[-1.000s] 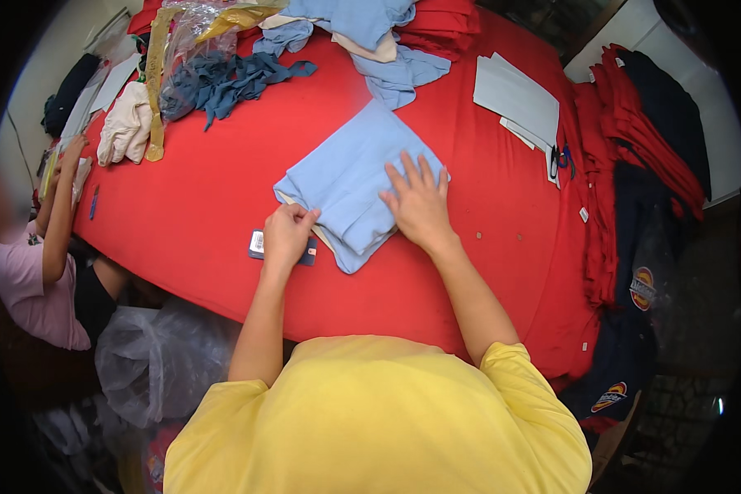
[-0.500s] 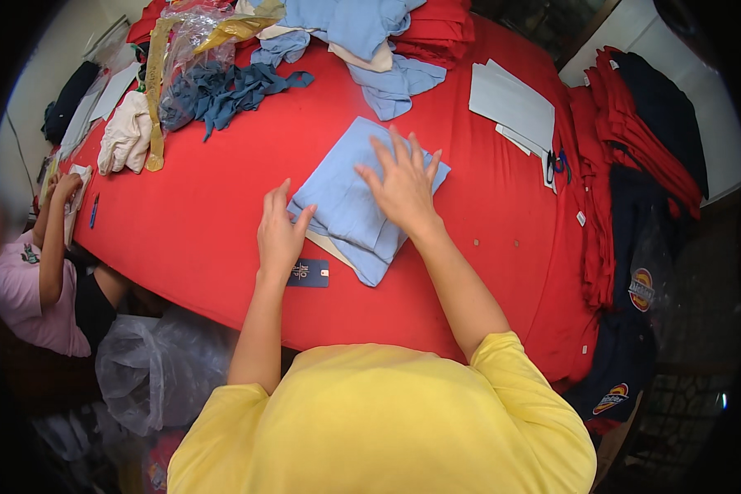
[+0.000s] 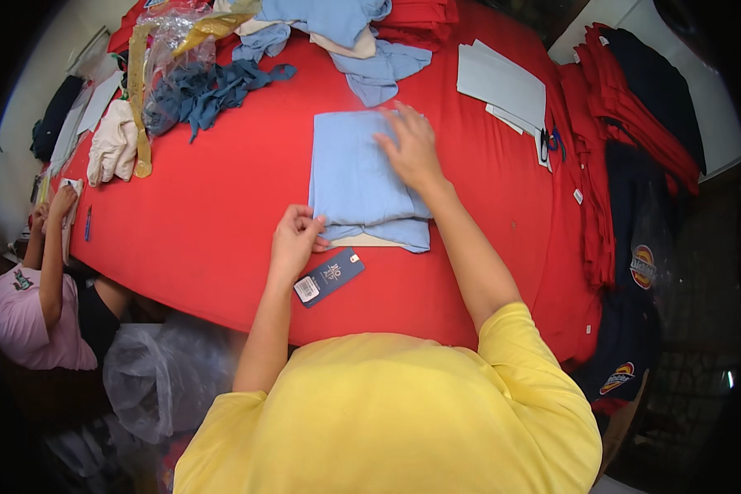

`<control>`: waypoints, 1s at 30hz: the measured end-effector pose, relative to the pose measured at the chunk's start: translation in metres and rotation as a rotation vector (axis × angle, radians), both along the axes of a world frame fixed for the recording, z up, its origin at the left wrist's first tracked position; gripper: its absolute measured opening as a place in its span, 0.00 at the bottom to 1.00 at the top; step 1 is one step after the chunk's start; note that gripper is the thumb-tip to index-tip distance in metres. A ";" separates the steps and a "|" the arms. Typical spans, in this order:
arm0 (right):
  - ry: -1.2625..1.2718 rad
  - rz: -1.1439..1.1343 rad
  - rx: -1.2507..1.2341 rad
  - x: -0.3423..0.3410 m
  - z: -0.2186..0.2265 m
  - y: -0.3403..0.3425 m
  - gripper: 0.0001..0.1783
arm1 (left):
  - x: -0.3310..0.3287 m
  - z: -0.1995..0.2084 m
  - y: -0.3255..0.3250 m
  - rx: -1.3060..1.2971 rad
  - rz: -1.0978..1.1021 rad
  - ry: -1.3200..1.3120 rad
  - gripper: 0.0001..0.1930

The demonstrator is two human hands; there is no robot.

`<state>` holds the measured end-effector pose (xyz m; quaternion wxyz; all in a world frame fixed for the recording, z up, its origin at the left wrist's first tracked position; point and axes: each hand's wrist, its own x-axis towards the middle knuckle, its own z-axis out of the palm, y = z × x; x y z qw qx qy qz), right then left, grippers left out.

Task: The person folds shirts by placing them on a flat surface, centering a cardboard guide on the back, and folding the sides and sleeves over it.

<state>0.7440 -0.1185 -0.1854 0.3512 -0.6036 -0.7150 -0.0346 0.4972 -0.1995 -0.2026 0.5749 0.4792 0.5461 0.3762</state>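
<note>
A folded light blue garment (image 3: 358, 169) lies on the red-covered table (image 3: 222, 198) in front of me, its sides nearly square to me. A cream layer shows along its near edge. My left hand (image 3: 295, 240) is at the near left corner, thumb and fingers closed on the cloth there. My right hand (image 3: 412, 146) rests with spread fingers over the far right part, hiding that corner. A dark blue hang tag (image 3: 331, 276) with a white label lies on the table just below the garment, beside my left hand.
Loose light blue cloth (image 3: 379, 70) and a dark blue tangle of fabric (image 3: 214, 95) lie at the back. Grey-white sheets (image 3: 502, 86) and scissors (image 3: 556, 144) sit right, before red garment stacks (image 3: 634, 107). A co-worker in pink (image 3: 37, 317) works at far left.
The garment has turned from a slant to nearly square with me. My left hand has closed on its near corner. The hang tag has swung out at an angle and shows more.
</note>
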 end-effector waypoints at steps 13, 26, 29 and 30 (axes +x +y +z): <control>0.963 -0.194 -0.561 0.013 -0.022 -0.145 0.17 | -0.009 -0.005 0.004 0.016 -0.120 0.014 0.11; 0.439 -0.171 -0.483 0.007 -0.020 -0.149 0.23 | -0.015 -0.006 0.003 0.075 -0.188 0.045 0.13; 0.492 -0.203 -0.565 0.008 -0.013 -0.149 0.24 | -0.011 -0.003 -0.001 0.095 -0.145 0.042 0.13; 0.494 -0.191 -0.534 0.008 -0.015 -0.149 0.24 | -0.009 -0.001 -0.003 0.099 -0.112 0.018 0.13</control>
